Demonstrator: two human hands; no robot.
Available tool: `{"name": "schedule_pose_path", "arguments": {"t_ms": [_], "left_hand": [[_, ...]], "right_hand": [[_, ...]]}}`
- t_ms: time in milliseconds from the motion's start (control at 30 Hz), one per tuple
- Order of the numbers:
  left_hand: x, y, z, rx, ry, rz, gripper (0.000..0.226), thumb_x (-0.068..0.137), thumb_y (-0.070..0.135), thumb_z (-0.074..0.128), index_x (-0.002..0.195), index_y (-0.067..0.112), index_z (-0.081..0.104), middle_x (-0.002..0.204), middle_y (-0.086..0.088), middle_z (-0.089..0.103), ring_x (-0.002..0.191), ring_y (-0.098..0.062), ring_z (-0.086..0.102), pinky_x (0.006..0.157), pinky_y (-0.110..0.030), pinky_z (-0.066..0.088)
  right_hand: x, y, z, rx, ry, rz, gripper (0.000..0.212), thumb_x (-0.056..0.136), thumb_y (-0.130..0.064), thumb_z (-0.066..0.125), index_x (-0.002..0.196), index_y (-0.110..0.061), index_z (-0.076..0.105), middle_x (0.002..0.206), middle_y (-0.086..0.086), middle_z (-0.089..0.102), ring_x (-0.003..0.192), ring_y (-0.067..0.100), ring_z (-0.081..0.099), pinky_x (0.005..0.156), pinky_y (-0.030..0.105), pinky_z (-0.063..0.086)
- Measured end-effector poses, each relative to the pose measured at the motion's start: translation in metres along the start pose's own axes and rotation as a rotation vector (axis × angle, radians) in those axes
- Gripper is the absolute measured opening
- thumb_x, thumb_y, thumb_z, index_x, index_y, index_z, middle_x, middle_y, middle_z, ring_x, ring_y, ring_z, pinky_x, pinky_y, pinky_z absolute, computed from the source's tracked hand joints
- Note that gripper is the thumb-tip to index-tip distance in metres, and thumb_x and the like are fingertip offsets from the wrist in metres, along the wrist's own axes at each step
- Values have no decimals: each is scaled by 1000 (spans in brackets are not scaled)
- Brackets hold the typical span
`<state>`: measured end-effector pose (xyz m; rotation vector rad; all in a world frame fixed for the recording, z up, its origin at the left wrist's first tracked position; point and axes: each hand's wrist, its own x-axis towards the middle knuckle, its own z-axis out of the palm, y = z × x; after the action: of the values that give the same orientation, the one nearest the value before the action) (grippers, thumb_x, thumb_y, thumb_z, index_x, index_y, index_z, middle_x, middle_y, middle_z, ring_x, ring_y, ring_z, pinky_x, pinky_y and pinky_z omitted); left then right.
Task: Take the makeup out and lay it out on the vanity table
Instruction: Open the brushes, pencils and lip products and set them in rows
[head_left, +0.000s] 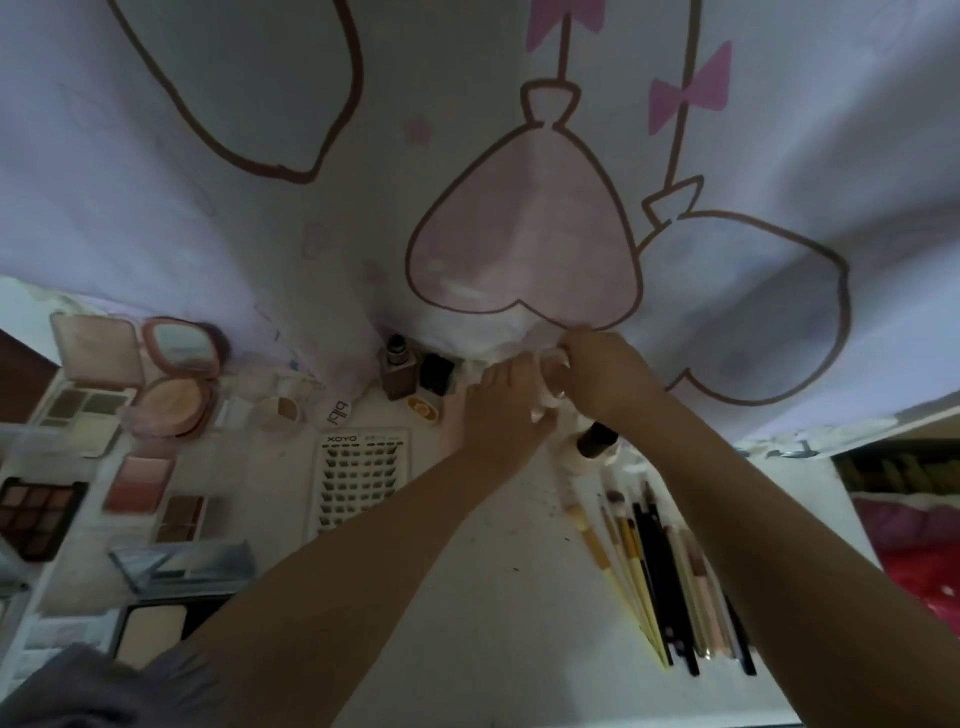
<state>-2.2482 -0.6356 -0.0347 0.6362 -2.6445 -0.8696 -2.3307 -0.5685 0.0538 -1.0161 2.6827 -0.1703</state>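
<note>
A view from above shows a person's two bare forearms reaching forward across a white vanity table (498, 582). Both hands meet at the far edge of the table, just below a hanging white curtain (467, 156) printed with heart-shaped outlines and pink bows.

The left hand (506, 410) and the right hand (602, 376) are close together, both with fingers curled around a small white pouch (550, 384) of crumpled material. What is inside the pouch cannot be seen.

Makeup is already laid out on the table. Just below the right hand stands a thick brush with a dark head (597, 441). Nearer the person on the right lies a row of slim brushes and pencils (660, 571), side by side and roughly parallel.

To the left of the hands stand a small brown bottle (399, 371) and a black cube-shaped item (436, 374), side by side. Below them lies a white tray of false lashes (358, 483).

Further left are an open round pink compact with a mirror (179, 374), an open pale palette (88, 384), a pink blush pan (137, 483), a small brown palette (182, 517) and a dark eyeshadow palette (39, 514). A square powder compact (148, 631) lies near the lower left corner.
</note>
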Motion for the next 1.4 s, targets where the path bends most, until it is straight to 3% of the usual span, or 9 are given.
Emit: {"name": "schedule_pose_path", "arguments": {"t_ms": [200, 467, 600, 700, 833, 1000, 1133, 1267, 1400], "left_hand": [[-17, 0, -69, -76, 95, 127, 60, 64, 9, 58, 122, -4, 48, 110, -23, 53, 102, -39, 52, 88, -44, 46], [-55, -9, -121, -50, 63, 236, 64, 74, 46, 46, 112, -4, 61, 93, -20, 67, 81, -34, 65, 69, -38, 55], [-67, 4, -147, -242, -178, 49, 52, 82, 43, 57, 122, 10, 57, 106, -9, 66, 95, -24, 63, 80, -37, 51], [-69, 12, -172, -448, -452, -65, 31, 91, 26, 60, 116, 7, 59, 102, -12, 68, 88, -25, 65, 71, -35, 54], [-74, 15, -202, -917, -780, -205, 23, 95, 26, 47, 111, 12, 56, 92, -9, 71, 73, -21, 66, 55, -22, 50], [-76, 17, -208, -886, -788, -178, 21, 97, 25, 46, 113, 14, 55, 93, -12, 71, 71, -24, 68, 54, -23, 51], [-76, 22, -212, -805, -803, -121, 20, 95, 29, 51, 112, 20, 55, 98, -12, 70, 80, -28, 68, 65, -33, 52], [-78, 17, -216, -831, -855, -122, 22, 93, 29, 53, 114, 23, 59, 108, -22, 66, 98, -46, 61, 84, -55, 47], [-83, 18, -222, -832, -848, -156, 27, 92, 33, 51, 116, 19, 54, 96, -11, 70, 77, -25, 68, 62, -28, 53]], "right_hand": [[-35, -30, -29, 362, 36, -65, 32, 99, -28, 42, 111, 0, 52, 98, 14, 64, 78, 22, 56, 56, 23, 35], [-66, -66, -36, 483, -35, -41, 37, 98, -38, 41, 84, -4, 47, 86, 9, 52, 82, 21, 50, 61, 28, 35], [-78, -68, -42, 497, -38, -127, 35, 97, -36, 44, 83, -4, 50, 82, 7, 56, 77, 22, 53, 62, 26, 40], [-88, -60, -51, 436, -48, -291, 34, 98, -38, 42, 87, -8, 54, 85, 8, 62, 80, 23, 59, 76, 37, 48], [-104, -45, -72, 426, -210, -467, 21, 98, -33, 42, 115, -23, 51, 93, -4, 62, 83, 6, 61, 75, 20, 49], [-114, -36, -94, 690, -441, -336, 32, 98, -39, 39, 128, -33, 49, 115, -5, 63, 101, 10, 64, 81, 30, 55], [-114, -47, -98, 554, -520, -148, 53, 92, -61, 26, 89, -22, 62, 72, -3, 70, 61, 10, 61, 64, 27, 45], [-114, -44, -94, 601, -485, -281, 25, 93, -41, 52, 106, -21, 60, 87, -4, 67, 69, 3, 61, 65, 23, 48], [-119, -45, -101, 764, -506, -290, 29, 94, -36, 51, 119, -24, 55, 105, 5, 68, 92, 17, 67, 74, 28, 53]]}}
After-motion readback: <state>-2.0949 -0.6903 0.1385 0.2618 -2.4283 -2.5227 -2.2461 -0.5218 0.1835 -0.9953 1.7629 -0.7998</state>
